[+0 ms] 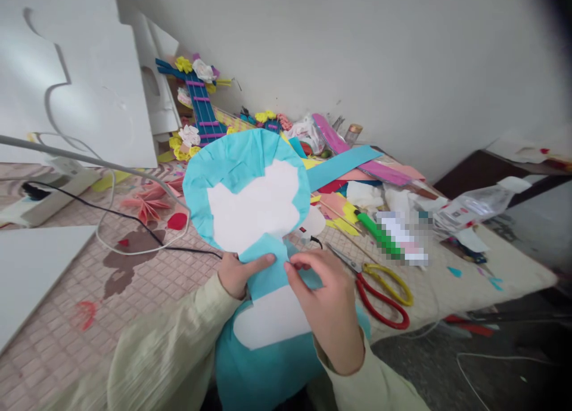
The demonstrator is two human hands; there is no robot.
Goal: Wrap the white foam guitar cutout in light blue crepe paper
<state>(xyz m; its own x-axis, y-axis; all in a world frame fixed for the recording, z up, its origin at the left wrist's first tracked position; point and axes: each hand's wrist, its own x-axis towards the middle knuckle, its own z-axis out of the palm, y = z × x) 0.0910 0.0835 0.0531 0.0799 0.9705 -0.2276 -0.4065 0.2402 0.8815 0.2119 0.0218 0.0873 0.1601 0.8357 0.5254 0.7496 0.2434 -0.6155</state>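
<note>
Turquoise-and-white paper figure (264,288), one, with round pleated upper part, narrow neck and broad lower part. Location: centre, held up between both hands at the near side of the cloth-covered table (154,283).

Edges and room, left to right. Flat white board (36,268), cut off by the view's left side; between its slanting edge and the left sleeve, an open run of patterned cloth with a dark stain. Left hand (235,275): narrow grip on the neck, thumb in front, fingers behind. Right hand (329,301): thumb and forefinger pinched on the neck's turquoise paper edge, near the left thumb. Far right: near table edge slanting up to a corner, pale open surface bearing small turquoise scraps (454,272), floor beyond.

Counts, left to right. White power strip (62,190), one. Upright white boards (84,95), number unclear. Red oval paper piece (177,221), one, beside coral folded paper (146,207). Turquoise paper strip (344,167), one. Steel-bladed scissors (360,274), one pair; one red loop, near the table edge, one yellow. Green slender tool (378,232), one, partly blurred. Clear plastic bottle (478,207), white-capped, one, on its side.
</note>
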